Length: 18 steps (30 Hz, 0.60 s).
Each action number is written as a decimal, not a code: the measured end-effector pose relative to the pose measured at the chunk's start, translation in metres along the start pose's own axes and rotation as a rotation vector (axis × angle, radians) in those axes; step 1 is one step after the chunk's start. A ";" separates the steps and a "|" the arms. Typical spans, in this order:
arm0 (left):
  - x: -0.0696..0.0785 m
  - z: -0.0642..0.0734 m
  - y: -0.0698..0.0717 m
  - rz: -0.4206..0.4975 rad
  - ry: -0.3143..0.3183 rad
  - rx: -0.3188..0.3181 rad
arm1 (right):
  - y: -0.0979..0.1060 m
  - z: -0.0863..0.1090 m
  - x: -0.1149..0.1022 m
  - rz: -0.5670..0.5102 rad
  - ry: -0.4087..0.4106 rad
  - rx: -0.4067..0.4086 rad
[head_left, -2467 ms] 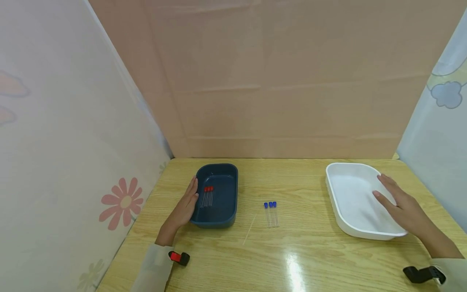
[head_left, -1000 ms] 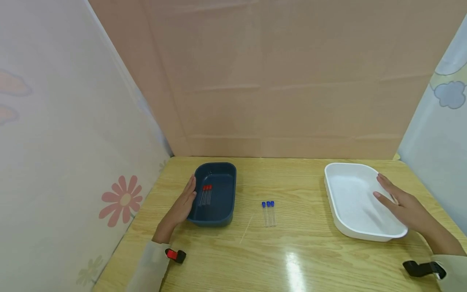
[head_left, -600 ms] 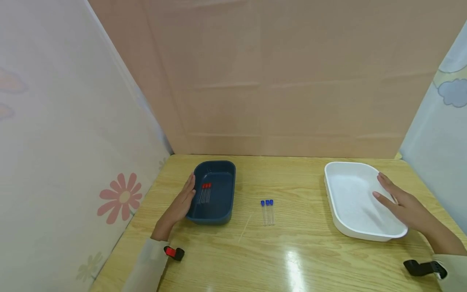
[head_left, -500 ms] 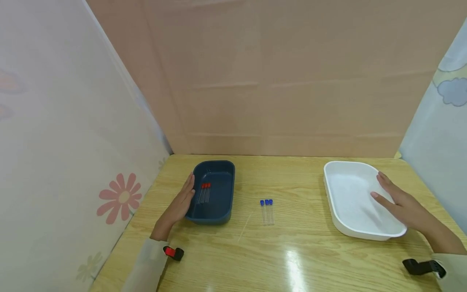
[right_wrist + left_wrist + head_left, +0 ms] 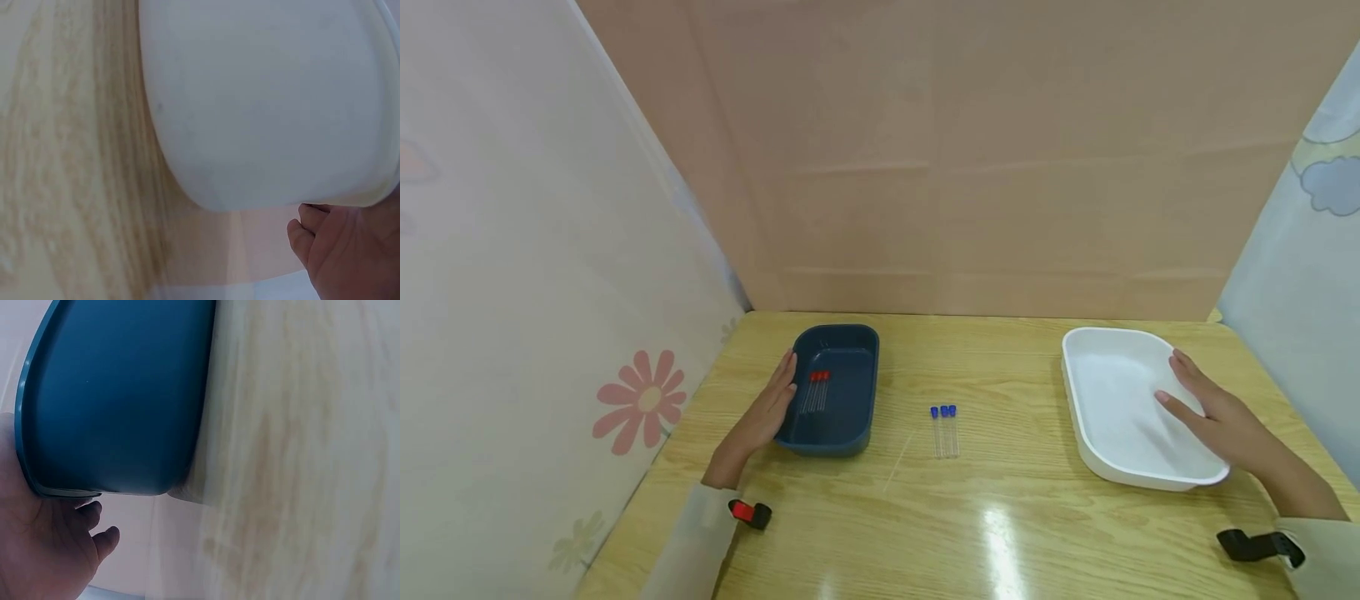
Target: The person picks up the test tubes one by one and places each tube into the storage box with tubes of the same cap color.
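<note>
In the head view my left hand [image 5: 765,412] lies along the left side of a dark blue tray [image 5: 867,421], its fingers fairly straight and the thumb at the rim. Inside that tray lie a few thin clear tubes with red caps [image 5: 819,377]. My right hand [image 5: 1225,421] rests at the right rim of a white tray [image 5: 1131,408], fingers extended and thumb reaching over the inside. Between the trays, three clear tubes with blue caps [image 5: 943,433] lie side by side on the table. The wrist views show the blue tray wall [image 5: 125,400] and white tray wall [image 5: 262,106] close up.
A wooden table [image 5: 1000,483] carries both trays. Behind it stands a brown paper-like backdrop [image 5: 940,167]. Patterned sheets, one with a pink flower [image 5: 649,400], close off the left and right sides. A bright reflection shows near the front.
The whole head view has drifted slightly, so everything sits a little higher and further left. Hands, trays and tubes keep their places relative to each other.
</note>
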<state>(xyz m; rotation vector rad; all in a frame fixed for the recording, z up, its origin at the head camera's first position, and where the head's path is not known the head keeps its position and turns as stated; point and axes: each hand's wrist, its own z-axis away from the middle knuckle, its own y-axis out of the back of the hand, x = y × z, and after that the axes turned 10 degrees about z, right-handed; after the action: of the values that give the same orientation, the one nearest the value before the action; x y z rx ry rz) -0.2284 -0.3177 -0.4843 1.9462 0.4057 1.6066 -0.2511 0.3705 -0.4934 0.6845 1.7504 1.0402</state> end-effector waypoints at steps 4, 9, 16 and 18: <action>0.001 0.000 0.001 0.016 0.008 -0.002 | 0.000 -0.001 0.000 -0.003 0.015 -0.015; 0.002 -0.001 0.007 0.067 0.015 -0.020 | 0.001 -0.002 -0.003 -0.020 0.025 -0.043; 0.018 0.002 0.011 0.079 -0.080 0.064 | 0.002 -0.001 -0.006 -0.019 -0.002 -0.059; 0.028 0.003 0.007 0.061 -0.151 0.101 | 0.002 0.000 -0.006 -0.019 -0.006 -0.059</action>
<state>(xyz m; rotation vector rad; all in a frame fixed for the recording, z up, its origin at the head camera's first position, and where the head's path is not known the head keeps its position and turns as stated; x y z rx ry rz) -0.2198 -0.3079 -0.4580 2.1582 0.3764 1.4892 -0.2492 0.3670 -0.4889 0.6323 1.7112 1.0718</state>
